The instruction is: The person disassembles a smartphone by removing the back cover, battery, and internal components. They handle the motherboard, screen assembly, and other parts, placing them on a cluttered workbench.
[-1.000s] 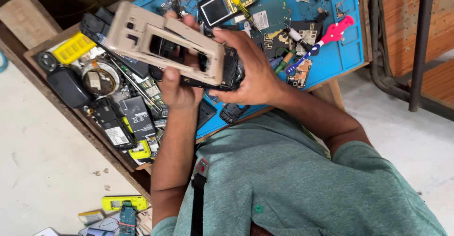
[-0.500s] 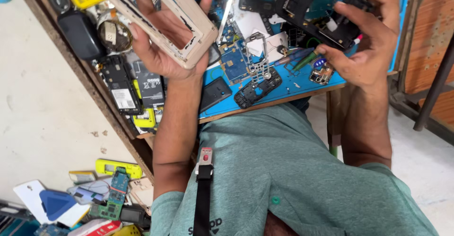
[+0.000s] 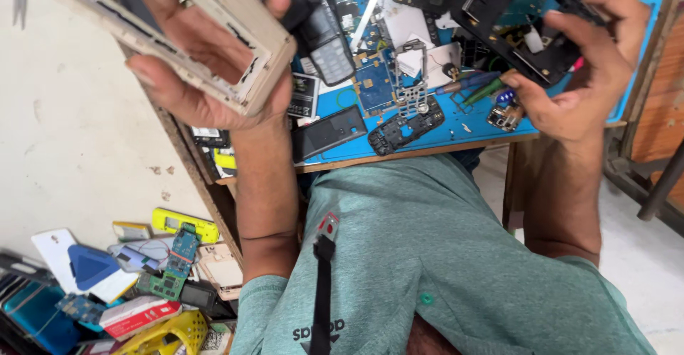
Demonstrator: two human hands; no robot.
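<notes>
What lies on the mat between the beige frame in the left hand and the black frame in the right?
Head view: a dark keypad phone, a blue circuit board and a metal keypad bracket lie on the blue mat between them.

Beige phone frame (image 3: 214, 34) raised at upper left; black phone body (image 3: 527, 24) tilted at upper right

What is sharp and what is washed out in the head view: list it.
Head view: even daylight, no hard shadows; the pale wall is nearly washed out; the beige phone frame in the left hand and the black phone housing in the right hand are sharp.
</notes>
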